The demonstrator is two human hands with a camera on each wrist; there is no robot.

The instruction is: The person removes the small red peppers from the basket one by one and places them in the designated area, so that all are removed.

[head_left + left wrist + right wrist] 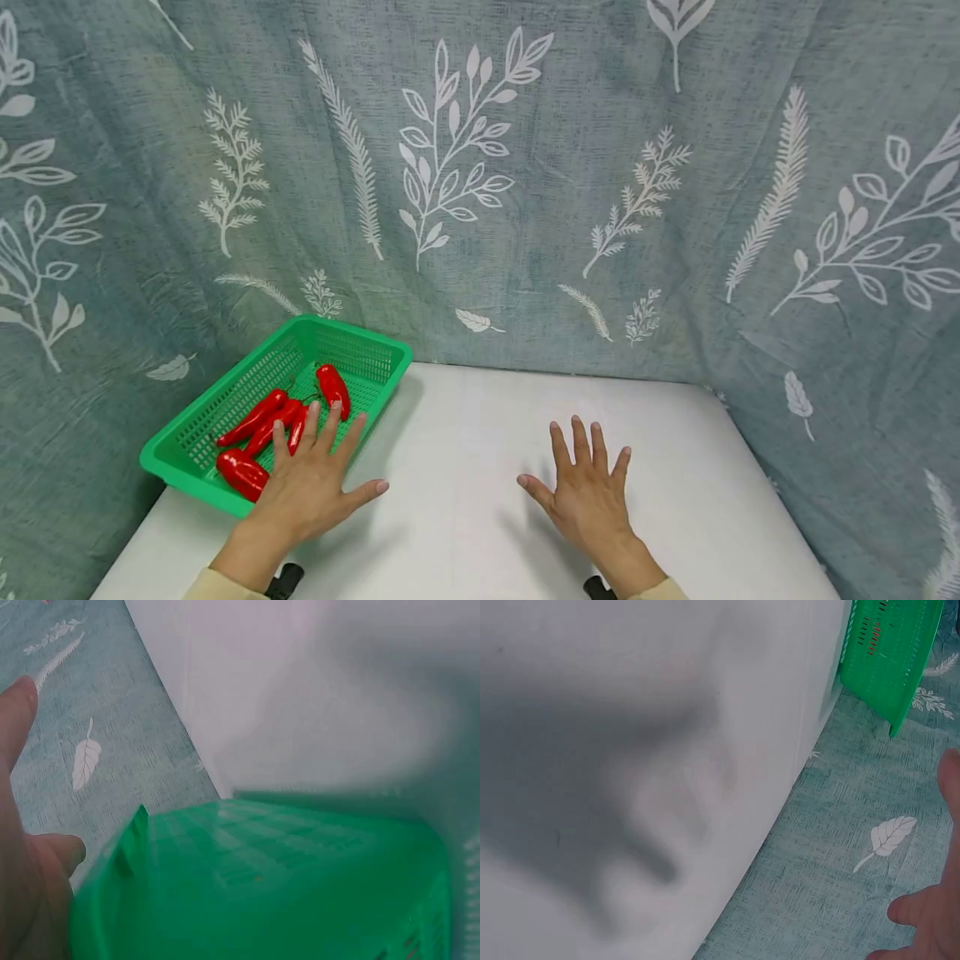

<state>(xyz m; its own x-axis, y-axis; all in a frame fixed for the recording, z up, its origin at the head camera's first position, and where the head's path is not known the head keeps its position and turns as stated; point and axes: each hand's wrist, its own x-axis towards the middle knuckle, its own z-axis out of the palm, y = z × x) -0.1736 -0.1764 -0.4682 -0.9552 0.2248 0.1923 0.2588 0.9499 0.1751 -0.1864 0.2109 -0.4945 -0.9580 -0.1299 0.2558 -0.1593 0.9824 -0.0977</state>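
Note:
My left hand (307,487) is spread with straight fingers over the right front side of a green plastic basket (183,412), overlapping it in the head view. Several glossy red peppers (243,473) lie inside the basket, one of them partly hidden behind my fingers. Nothing is held in that hand. In the left wrist view the basket's green wall (285,892) fills the lower part, beside my thumb and a finger. Over the white table to the right, my right hand (588,500) is spread too, holding nothing, its shadow falling on the surface.
The white table (465,467) is bordered at the back and sides by a blue-green cloth (525,292) printed with white leaves. The basket stands at the table's left edge, near the cloth. Dark wrist camera mounts (285,581) show below both hands.

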